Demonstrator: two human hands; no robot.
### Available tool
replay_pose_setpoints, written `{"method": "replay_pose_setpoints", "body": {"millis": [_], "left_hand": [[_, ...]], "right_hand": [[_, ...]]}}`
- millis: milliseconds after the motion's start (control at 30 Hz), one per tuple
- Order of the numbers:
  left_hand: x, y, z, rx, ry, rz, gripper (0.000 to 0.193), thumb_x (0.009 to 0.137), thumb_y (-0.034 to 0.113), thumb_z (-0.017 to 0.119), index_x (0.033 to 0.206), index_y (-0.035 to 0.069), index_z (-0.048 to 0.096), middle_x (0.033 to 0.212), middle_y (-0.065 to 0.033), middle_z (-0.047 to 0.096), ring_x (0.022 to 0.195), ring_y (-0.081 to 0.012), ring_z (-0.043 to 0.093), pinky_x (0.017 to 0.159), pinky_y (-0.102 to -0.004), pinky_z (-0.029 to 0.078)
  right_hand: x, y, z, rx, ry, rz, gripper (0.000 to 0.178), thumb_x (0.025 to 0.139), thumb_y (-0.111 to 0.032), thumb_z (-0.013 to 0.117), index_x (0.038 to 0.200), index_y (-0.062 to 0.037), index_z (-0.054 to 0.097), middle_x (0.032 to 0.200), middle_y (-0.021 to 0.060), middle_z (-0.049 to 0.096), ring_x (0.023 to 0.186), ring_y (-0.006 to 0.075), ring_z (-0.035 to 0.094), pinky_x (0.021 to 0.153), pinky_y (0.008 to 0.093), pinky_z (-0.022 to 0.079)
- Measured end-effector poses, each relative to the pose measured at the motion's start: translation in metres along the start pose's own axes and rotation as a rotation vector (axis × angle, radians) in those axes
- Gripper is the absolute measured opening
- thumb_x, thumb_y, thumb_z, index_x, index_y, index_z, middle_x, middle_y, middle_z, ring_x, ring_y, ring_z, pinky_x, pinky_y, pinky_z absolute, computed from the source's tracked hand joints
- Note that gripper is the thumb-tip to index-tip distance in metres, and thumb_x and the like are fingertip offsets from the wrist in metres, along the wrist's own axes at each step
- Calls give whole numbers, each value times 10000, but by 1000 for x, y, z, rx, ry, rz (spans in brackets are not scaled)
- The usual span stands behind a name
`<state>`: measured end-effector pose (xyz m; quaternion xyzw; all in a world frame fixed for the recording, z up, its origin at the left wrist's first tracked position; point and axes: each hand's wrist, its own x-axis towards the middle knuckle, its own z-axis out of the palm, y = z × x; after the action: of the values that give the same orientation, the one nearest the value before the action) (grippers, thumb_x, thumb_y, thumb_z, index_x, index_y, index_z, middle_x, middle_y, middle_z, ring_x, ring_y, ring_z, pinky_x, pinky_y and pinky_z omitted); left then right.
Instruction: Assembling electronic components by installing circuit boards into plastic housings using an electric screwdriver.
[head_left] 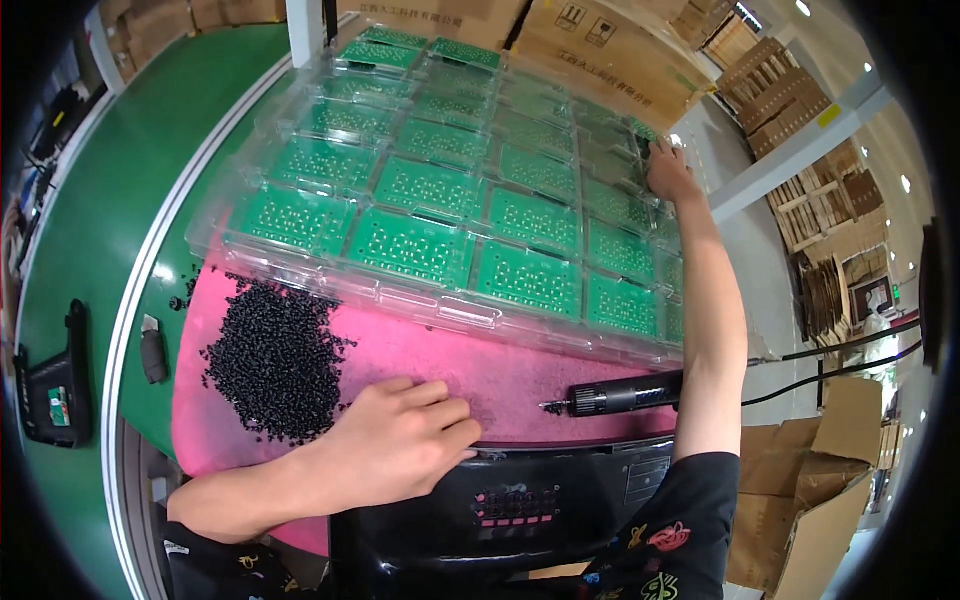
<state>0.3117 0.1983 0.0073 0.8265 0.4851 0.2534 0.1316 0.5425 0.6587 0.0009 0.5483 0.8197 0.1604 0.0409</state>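
Note:
My left hand (415, 440) rests at the upper edge of a black plastic housing (430, 535), on the pink mat. Its fingers are curled in, and whatever they grip is hidden. My right arm stretches over to the far right of a clear plastic tray (470, 312), which holds rows of green circuit boards (410, 245). There my right hand (672, 172) touches the tray's edge beside a board (641, 128), its fingers reaching out and slightly apart. A heap of small black screws or similar pieces (275, 360) lies left of my left hand. Near my right forearm lies a black electric screwdriver (625, 394).
Under the tray and heap is a pink mat (400, 350). On the green surface at left lie a grey-handled cutter (152, 350) and a black plastic shell (58, 390). Large cardboard boxes (610, 60) stand behind the tray. Cables (840, 352) run off rightward, above an opened carton (830, 470).

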Motion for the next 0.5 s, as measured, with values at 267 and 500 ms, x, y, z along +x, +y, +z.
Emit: {"method": "replay_pose_setpoints", "body": {"millis": [267, 500], "left_hand": [[-7, 4, 0, 40, 0, 27, 176, 730, 183, 741, 857, 94, 656, 778, -5, 583, 766, -190, 579, 617, -319, 482], [-1, 12, -16, -61, 258, 111, 499, 694, 190, 786, 1146, 58, 622, 1161, -142, 550, 1058, -331, 541, 903, -420, 468]], "right_hand": [[-40, 0, -37, 112, 412, -150, 515, 821, -64, 547, 1328, -67, 461, 1366, 117, 478, 1320, 277, 405, 1078, 489, 313], [-197, -77, -142, 831, 468, -481, 327, 805, -12, 600, 1131, -13, 608, 1074, 130, 632, 990, 277, 624, 881, 339, 486]]}}
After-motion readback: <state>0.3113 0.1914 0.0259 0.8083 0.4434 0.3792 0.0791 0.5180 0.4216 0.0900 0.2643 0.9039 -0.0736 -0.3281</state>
